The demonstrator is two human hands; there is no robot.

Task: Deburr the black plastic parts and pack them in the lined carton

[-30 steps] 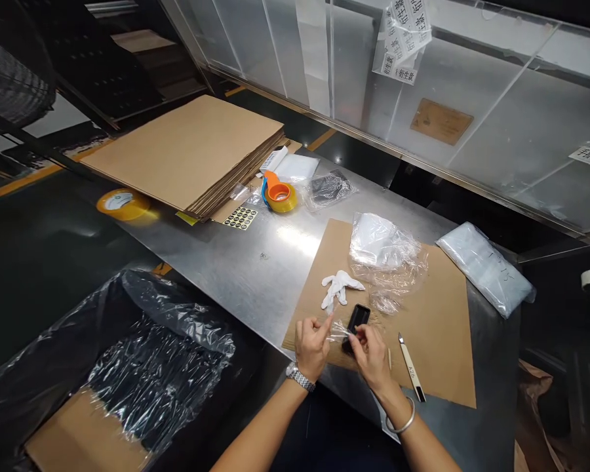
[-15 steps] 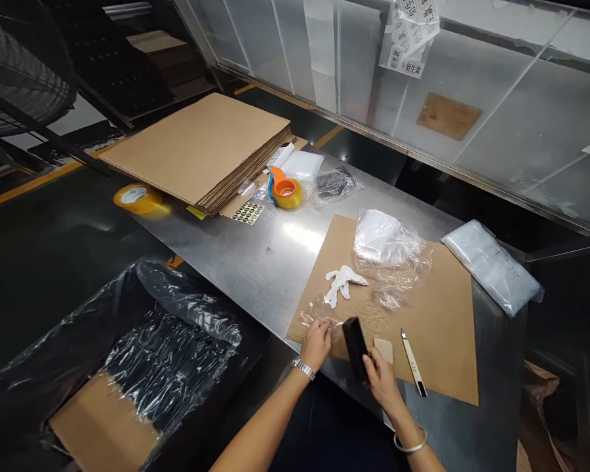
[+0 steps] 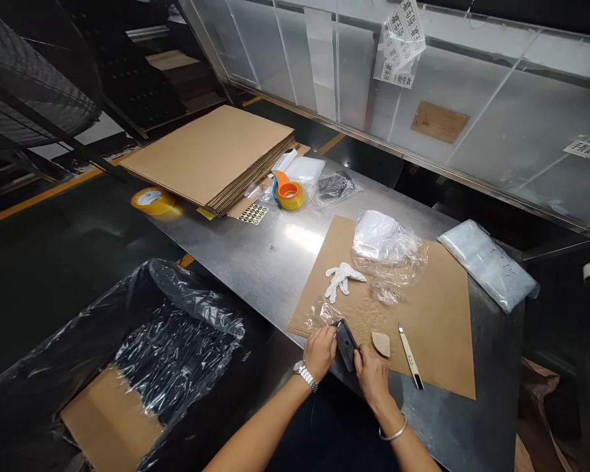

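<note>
A flat black rectangular piece (image 3: 346, 344) with a small hole is tilted over the table's front edge. My right hand (image 3: 372, 370) grips its right side, fingers closed. At the far end of the piece, my left hand (image 3: 320, 351) has its fingers pinched on the edge of a clear plastic bag (image 3: 322, 313). Whether the piece's tip is inside the bag's mouth I cannot tell. A small tan pad (image 3: 381, 344) lies just right of the piece. Further right is a slim cream tool (image 3: 411, 357) with a dark pointed tip, and a white glove (image 3: 343, 280) lies beyond the bag.
Brown cardboard (image 3: 442, 328) covers part of the metal table (image 3: 236, 262). Clear bags (image 3: 388, 239) and a wrapped pack (image 3: 489, 265) lie behind. Stacked cardboard sheets (image 3: 211, 154) and a tape dispenser (image 3: 290, 193) are further left. A box lined with black plastic (image 3: 177, 341) stands lower left.
My right hand has brought the black piece left and turned it, so its end meets my left hand at the bag. The view has shifted slightly.
</note>
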